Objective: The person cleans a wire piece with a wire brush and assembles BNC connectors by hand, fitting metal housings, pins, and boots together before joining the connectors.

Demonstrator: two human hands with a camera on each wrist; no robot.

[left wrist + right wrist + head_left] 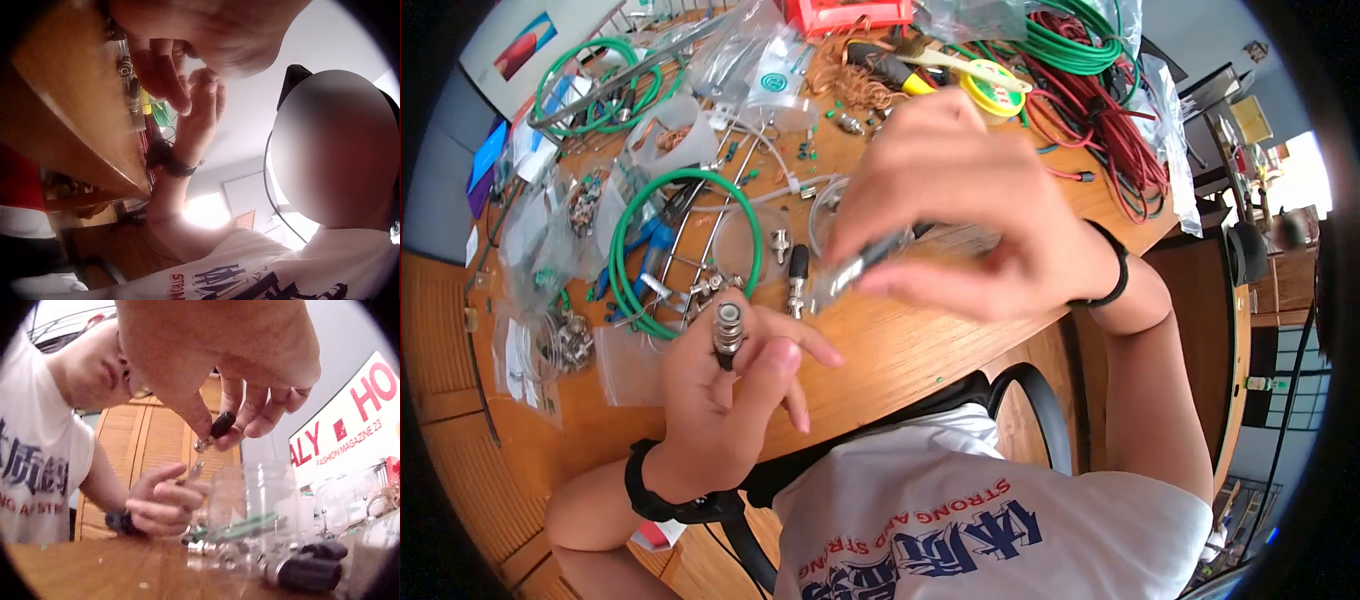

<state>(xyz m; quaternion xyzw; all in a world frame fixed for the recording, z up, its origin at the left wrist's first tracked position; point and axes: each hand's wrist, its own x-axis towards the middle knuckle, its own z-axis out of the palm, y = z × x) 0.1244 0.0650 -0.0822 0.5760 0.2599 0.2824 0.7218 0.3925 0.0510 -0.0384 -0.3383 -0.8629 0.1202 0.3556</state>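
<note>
My right hand (pixel 970 200), blurred in the head view, pinches a BNC connector with a black sleeve (pixel 220 426) between thumb and fingers. Its silver end points down toward my left hand (pixel 725 390). That hand holds a second BNC connector (pixel 728 332), silver end up, at its fingers; most of its black lower part is hidden. A gap separates the two connectors in the right wrist view. On the table beyond my left fingers lie another black-sleeved connector (pixel 798 275) and a small silver connector (pixel 780 245). The left wrist view shows both hands near each other.
A green cable loop (pixel 622 250) lies beyond my left hand, near blue-handled pliers (pixel 658 240) and bags of small parts. Red cables (pixel 1115 150), a yellow solder spool (pixel 992 88) and a red tray (pixel 850 14) are farther back. A transparent container (pixel 259 494) stands close by.
</note>
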